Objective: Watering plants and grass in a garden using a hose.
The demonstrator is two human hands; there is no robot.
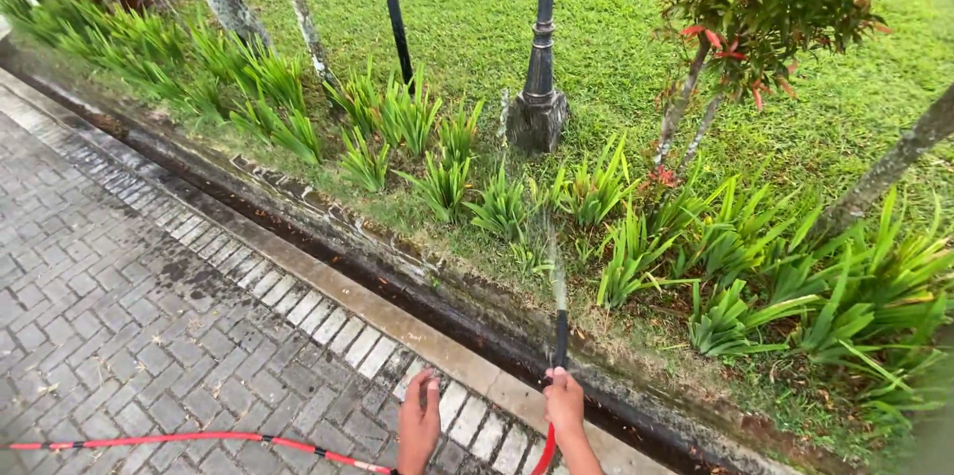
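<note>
Red hose laid across grey brick paving, run toward hands. Left hand held open, fingers loose, nothing gripped. Right hand closed round hose end, dark nozzle aimed up. Thin water jet thrown onto green border plants. Dark wet patches seen on paving; plants at far left and right judged not yet reached.

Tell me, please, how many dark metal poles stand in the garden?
2. A thin slanted pole rises behind the leafy plants; a thicker lamp post stands right of it on a stone base. Others may be out of frame.
</note>
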